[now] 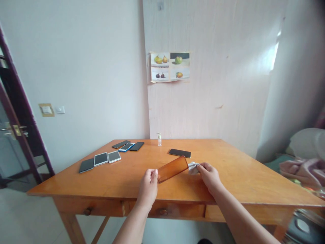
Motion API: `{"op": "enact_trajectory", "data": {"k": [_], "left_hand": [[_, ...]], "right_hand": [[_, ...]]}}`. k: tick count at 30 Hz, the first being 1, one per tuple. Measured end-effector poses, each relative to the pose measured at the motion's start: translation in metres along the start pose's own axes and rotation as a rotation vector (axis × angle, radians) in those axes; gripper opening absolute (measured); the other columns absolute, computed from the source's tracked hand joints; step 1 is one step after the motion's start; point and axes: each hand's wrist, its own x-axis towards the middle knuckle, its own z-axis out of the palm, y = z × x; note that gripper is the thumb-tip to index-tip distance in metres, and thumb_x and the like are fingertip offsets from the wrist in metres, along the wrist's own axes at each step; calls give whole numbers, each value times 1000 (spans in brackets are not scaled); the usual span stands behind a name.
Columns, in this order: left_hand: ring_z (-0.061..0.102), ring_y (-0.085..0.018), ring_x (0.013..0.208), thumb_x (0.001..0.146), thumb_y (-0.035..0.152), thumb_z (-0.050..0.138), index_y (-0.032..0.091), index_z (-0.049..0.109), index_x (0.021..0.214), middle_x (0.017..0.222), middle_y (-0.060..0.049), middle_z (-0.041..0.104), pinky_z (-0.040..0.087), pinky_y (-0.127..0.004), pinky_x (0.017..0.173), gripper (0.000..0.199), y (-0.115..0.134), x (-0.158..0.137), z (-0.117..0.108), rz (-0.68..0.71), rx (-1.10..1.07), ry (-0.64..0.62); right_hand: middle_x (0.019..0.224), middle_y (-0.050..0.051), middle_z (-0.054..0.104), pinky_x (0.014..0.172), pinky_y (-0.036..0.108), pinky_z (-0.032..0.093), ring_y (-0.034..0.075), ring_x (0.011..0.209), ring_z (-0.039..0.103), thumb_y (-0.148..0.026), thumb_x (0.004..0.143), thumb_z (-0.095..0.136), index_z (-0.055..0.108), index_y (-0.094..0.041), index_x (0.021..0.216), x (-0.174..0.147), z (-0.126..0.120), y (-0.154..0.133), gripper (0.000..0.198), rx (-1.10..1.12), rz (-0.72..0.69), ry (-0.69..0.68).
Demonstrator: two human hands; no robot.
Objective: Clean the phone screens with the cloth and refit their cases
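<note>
Above the front half of the wooden table, my left hand (pixel 148 188) grips the near left end of a see-through orange-brown phone case (pixel 174 168), which is tilted up toward the right. My right hand (pixel 209 177) pinches a crumpled whitish cloth or tissue (pixel 193 167) at the case's right end. Whether the cloth touches the case or reaches inside it, I cannot tell. Just behind the case a black phone (pixel 180 153) lies flat. Farther back stands a small clear pump bottle (pixel 159 139).
Several phones lie on the left of the table (pixel 223 152), among them a white one (pixel 114 156) and a blue-edged one (pixel 126 147). A fruit picture sheet (pixel 170 67) hangs on the board behind. Pink fabric (pixel 304 171) is piled at the right.
</note>
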Motion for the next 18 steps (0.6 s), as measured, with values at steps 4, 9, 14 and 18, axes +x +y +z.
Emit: {"op": "enact_trajectory", "data": {"k": [4,9,14,18], "left_hand": [[55,-13,63,85,57,56,17,57,82,73,-3,66,42,-23,59,40,-1,3,-7,-155,-308,49],[52,-7,52,78,44,72,17,54,81,72,-4,68,35,-16,45,32,0,14,-31,-360,-817,167],[61,-9,50,83,32,71,16,53,77,65,-3,66,43,-16,44,25,-9,24,-54,-531,-830,302],[64,-10,51,83,27,71,16,52,76,65,-3,65,46,-16,45,23,-14,27,-62,-530,-816,322]], "right_hand": [[63,1,64,61,26,40,17,64,56,-43,75,52,66,-17,74,3,1,3,30,-13,-10,-3],[64,2,66,61,27,40,18,65,57,-43,73,53,69,-17,72,4,0,3,30,-11,-19,-8],[67,3,69,60,27,41,20,67,59,-45,73,55,71,-17,75,3,-1,5,32,-6,-11,-9],[69,4,71,61,27,41,20,69,60,-46,74,55,72,-17,77,5,0,9,34,-13,-10,0]]}}
